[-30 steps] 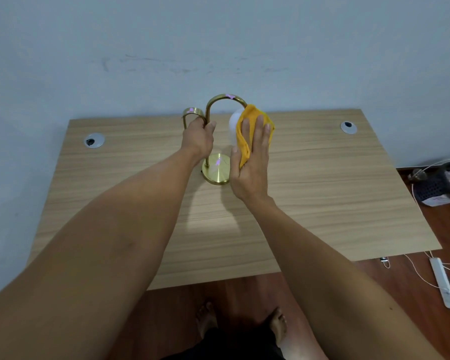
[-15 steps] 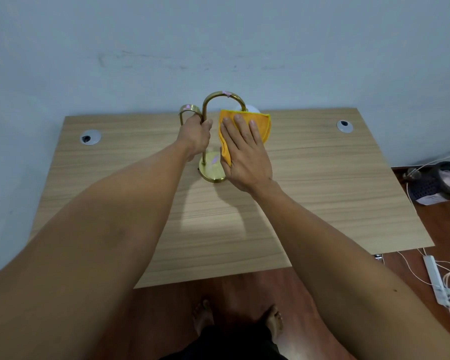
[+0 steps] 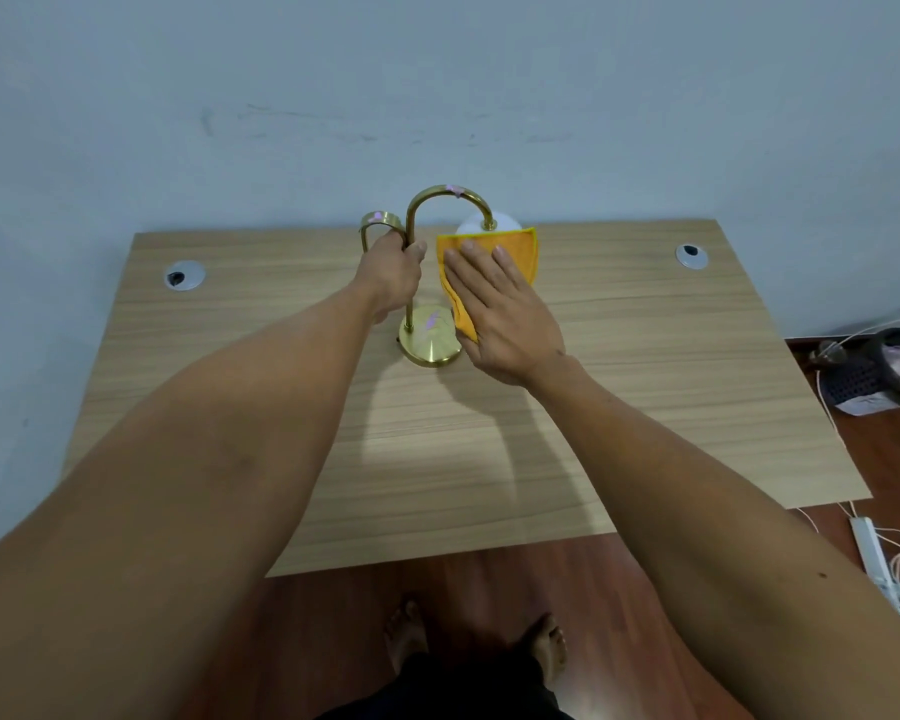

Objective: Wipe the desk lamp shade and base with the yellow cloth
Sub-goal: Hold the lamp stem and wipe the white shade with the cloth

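Observation:
A brass desk lamp with an arched stem (image 3: pixel 445 193) and a round base (image 3: pixel 429 343) stands at the back middle of the wooden desk (image 3: pixel 645 366). My left hand (image 3: pixel 392 275) is closed around the stem and the smaller brass loop (image 3: pixel 378 220). My right hand (image 3: pixel 500 309) lies flat, pressing the yellow cloth (image 3: pixel 520 249) against the white round shade (image 3: pixel 481 223). Only the top of the shade shows above the cloth. The cloth's lower corner hangs down beside the base.
Two grey cable grommets (image 3: pixel 184 276) (image 3: pixel 691 255) sit in the desk's back corners. A pale wall rises right behind the desk. On the floor to the right lie a dark basket (image 3: pixel 884 368), a white power strip (image 3: pixel 876 558) and loose cables.
My right hand with the cloth has turned from the shade's side onto its front and slid slightly right, so the shade's top now shows. The left hand keeps its hold on the stem.

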The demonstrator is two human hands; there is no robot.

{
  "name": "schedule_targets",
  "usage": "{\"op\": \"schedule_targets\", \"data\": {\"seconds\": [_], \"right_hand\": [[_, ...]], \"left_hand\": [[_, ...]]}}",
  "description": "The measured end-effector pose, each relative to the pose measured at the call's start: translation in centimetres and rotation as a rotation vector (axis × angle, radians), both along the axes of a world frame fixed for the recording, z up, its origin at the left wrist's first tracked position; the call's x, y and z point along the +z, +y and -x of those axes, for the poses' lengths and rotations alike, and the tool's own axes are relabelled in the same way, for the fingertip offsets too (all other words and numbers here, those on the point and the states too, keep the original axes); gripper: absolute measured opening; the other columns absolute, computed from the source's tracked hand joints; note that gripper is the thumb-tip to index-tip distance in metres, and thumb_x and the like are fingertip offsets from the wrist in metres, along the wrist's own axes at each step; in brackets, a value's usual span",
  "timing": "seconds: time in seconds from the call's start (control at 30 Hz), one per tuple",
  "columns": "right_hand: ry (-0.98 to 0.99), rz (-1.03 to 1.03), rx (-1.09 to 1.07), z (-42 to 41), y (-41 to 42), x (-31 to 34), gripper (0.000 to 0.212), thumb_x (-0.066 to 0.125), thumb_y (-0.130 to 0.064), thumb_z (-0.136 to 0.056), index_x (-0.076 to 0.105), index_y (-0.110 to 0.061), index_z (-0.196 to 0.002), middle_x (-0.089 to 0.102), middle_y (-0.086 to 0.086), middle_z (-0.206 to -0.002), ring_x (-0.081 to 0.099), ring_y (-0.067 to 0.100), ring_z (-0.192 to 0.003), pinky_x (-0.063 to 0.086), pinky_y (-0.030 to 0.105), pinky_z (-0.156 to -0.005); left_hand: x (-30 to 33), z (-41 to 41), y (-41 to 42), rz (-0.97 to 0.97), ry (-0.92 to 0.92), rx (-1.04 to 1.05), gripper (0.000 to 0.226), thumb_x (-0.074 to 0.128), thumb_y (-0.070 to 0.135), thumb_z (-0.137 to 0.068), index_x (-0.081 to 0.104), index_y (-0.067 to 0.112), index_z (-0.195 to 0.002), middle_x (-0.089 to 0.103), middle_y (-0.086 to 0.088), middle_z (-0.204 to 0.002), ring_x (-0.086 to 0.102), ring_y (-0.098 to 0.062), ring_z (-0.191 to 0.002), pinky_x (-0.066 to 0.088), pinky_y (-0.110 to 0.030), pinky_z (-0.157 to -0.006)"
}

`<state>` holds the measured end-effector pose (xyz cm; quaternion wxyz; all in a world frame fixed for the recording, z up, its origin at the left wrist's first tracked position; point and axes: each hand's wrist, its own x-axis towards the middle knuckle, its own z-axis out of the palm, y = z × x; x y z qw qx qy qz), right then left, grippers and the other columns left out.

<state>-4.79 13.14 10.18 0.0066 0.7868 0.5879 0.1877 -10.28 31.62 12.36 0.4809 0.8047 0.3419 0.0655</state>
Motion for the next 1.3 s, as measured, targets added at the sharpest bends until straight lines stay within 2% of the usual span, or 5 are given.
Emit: {"op": "schedule_targets", "data": {"seconds": [0.3,0.53,0.8,1.13,1.3], "right_hand": [[0.247,-0.224,0.06,-1.2,-5.1,-2.7,0.056,0.043,-0.024,-0.102,0.033,-0.006,-0.155,0.031,0.01,-0.163,0.022,0.032,-0.153,0.027,0.048,-0.122],[1.268,-1.234,-1.135,-1.7,-2.8,2.2,0.042,0.034,-0.045,-0.1,0.056,-0.012,-0.09,0.064,0.008,-0.098,0.063,0.033,-0.101,0.052,0.042,-0.092],[1.362,-0.84,-0.492,-1.6,2.4,6.5,0.042,0.039,-0.042,-0.101,0.071,-0.018,-0.089,0.068,-0.007,-0.088,0.063,0.013,-0.081,0.051,0.031,-0.074],[1.688,-0.85,-0.912,-3.9,1.6,4.4,0.037,0.032,-0.039,-0.099,0.06,-0.02,-0.082,0.063,0.004,-0.083,0.06,0.026,-0.08,0.051,0.035,-0.076],[1.527,-1.351,-1.089,-3.2,1.5,5.5,0.041,0.033,-0.041,-0.101,0.051,-0.019,-0.071,0.057,-0.003,-0.073,0.056,0.026,-0.078,0.049,0.036,-0.077]], "left_hand": [[-0.1,0.0,0.1,0.016,0.01,0.003,0.03,0.042,0.034,-0.107,0.056,0.01,-0.118,0.059,-0.005,-0.11,0.053,-0.022,-0.101,0.038,-0.031,-0.086],[0.0,0.0,-0.1,0.012,-0.012,0.007,0.027,0.042,0.031,-0.107,0.056,0.009,-0.115,0.058,-0.004,-0.105,0.053,-0.021,-0.095,0.037,-0.03,-0.082],[-0.1,0.0,-0.2,0.007,-0.018,0.015,0.021,0.043,0.032,-0.107,0.052,0.014,-0.106,0.059,-0.004,-0.104,0.054,-0.021,-0.095,0.038,-0.03,-0.082],[-0.1,0.2,-0.2,-0.002,-0.023,0.028,0.022,0.044,0.032,-0.107,0.051,0.012,-0.102,0.057,-0.006,-0.099,0.052,-0.022,-0.089,0.037,-0.028,-0.079],[-0.3,0.1,0.0,-0.017,-0.016,0.027,0.022,0.044,0.034,-0.107,0.052,0.013,-0.105,0.059,-0.005,-0.101,0.053,-0.022,-0.092,0.037,-0.027,-0.08]]}}
